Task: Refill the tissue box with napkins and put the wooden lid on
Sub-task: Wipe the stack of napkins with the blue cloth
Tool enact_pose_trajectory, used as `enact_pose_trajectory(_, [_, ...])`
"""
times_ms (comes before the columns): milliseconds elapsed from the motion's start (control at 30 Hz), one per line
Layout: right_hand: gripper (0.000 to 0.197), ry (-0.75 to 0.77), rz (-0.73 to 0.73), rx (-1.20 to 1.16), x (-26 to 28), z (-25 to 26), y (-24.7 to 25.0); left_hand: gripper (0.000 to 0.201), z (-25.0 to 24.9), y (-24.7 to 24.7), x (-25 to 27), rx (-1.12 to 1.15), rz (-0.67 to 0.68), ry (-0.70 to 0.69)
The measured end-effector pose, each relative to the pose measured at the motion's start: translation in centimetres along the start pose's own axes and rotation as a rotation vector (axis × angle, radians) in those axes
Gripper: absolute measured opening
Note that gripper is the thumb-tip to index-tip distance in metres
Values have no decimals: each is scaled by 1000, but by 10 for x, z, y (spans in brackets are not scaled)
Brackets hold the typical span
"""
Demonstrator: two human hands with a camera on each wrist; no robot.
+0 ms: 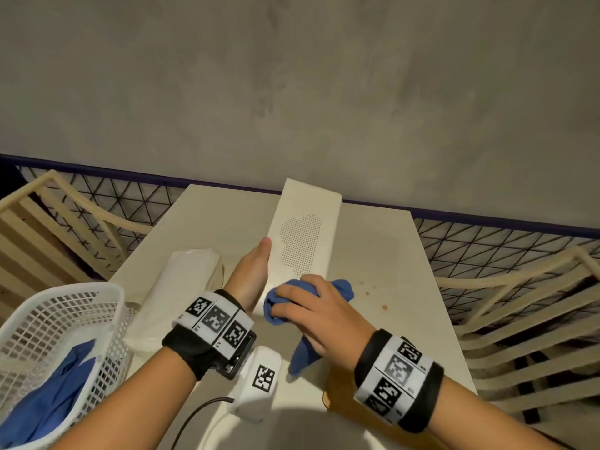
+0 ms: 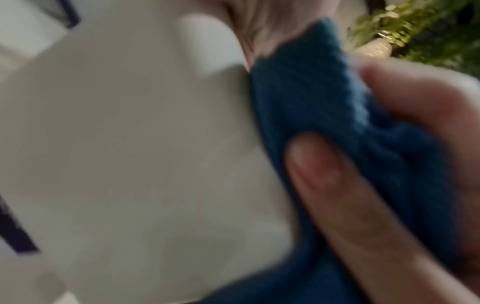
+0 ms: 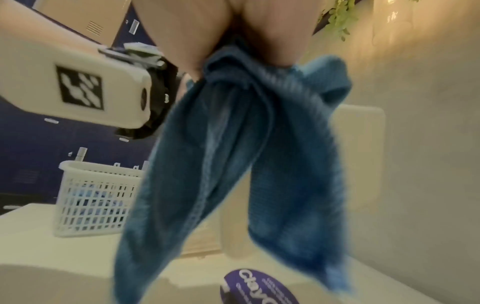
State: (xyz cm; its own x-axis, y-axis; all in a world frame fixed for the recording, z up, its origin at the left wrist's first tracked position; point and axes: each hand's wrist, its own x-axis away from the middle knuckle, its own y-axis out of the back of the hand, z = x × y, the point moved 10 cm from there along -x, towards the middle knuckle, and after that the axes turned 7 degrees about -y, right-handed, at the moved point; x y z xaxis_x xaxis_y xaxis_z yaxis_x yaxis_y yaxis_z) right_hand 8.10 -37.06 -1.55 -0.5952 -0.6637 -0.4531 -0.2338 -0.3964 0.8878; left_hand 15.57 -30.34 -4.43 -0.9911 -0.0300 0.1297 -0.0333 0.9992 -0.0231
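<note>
A tall white tissue box (image 1: 302, 235) with a dotted pattern lies tilted on the white table (image 1: 389, 254). My left hand (image 1: 253, 267) grips its left side, thumb along the edge. My right hand (image 1: 308, 306) clutches a bunched blue cloth (image 1: 341, 287) against the box's near end. The left wrist view shows the box face (image 2: 130, 144) beside the cloth (image 2: 311, 102). In the right wrist view the cloth (image 3: 233, 164) hangs down from the fist. A wrapped napkin pack (image 1: 181, 287) lies left of the box. A brown wooden piece (image 1: 337, 397), mostly hidden, shows under my right wrist.
A white mesh basket (image 1: 65, 319) holding blue cloths stands at the table's left front. Small brown stains (image 1: 373, 293) mark the table right of the box. Slatted chairs (image 1: 519, 319) flank the table, with a grey wall behind.
</note>
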Motion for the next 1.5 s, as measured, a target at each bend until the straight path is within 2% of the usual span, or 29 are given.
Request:
enact_pose_trajectory(33, [37,22,14,-23,1,0,1,42,-6,4,0,-62,-29,-58])
enact_pose_trajectory(100, [27,-36,42,-51,-7,-18,4,36,-16,6,2,-116,-65,-157])
enact_pose_trajectory(167, [25,-208,-46,-40,-25,-55,17,32,-18,3,1,-161,-67,-222])
enact_pose_trajectory(300, [27,-669,-327,-114,-35,-135,51,34,-16,0,4,-205,-41,-219])
enact_pose_trajectory(367, [28,-768,-371,-178,-31,-140,49,33,-18,3,4,-199,-67,-240])
enact_pose_trajectory(467, [27,-696,-346,-238,-27,-101,32,23,-17,13,-2,-168,-135,-242])
enact_pose_trajectory(567, [31,-627,-288,-313,-23,-81,18,31,-11,21,-8,-245,-123,-217])
enact_pose_trajectory(633, [28,-676,-274,-312,-30,-101,18,35,-6,25,-4,-268,-104,-198])
enact_pose_trajectory(733, [27,-868,-324,-324,-37,-149,29,34,-5,20,7,-278,-39,-222])
enact_pose_trajectory(800, [28,-929,-302,-289,-38,-162,30,33,-5,23,9,-293,-45,-248])
enact_pose_trajectory(867, [27,-866,-260,-176,-38,-149,29,36,-3,29,7,-332,-64,-258])
enact_pose_trajectory(1000, [24,-523,-261,-51,-35,-65,16,42,-1,28,4,-432,-52,-279])
enact_pose_trajectory(1033, [25,-507,-209,-85,-34,-58,7,42,-2,27,5,-477,-36,-292])
enact_pose_trajectory(1100, [27,-541,-144,-117,-38,-70,-2,41,-5,26,7,-569,-6,-325])
enact_pose_trajectory(1200, [28,-814,-260,-180,-39,-121,10,21,-10,21,15,-661,68,-389])
enact_pose_trajectory(1233, [28,-881,-299,-177,-38,-127,14,14,-9,20,17,-670,92,-392])
enact_pose_trajectory(1267, [28,-904,-318,-175,-40,-123,16,16,-9,20,18,-673,105,-392])
enact_pose_trajectory(1300, [28,-875,-300,-175,-43,-110,15,22,-8,21,18,-678,107,-392])
enact_pose_trajectory(1400, [31,-665,-210,-197,-54,-65,5,34,-8,24,17,-711,102,-408])
enact_pose_trajectory(1433, [32,-652,-178,-201,-56,-66,3,34,-9,25,17,-732,103,-411])
enact_pose_trajectory(1500, [30,-748,-181,-208,-58,-94,0,26,-9,26,19,-741,117,-416])
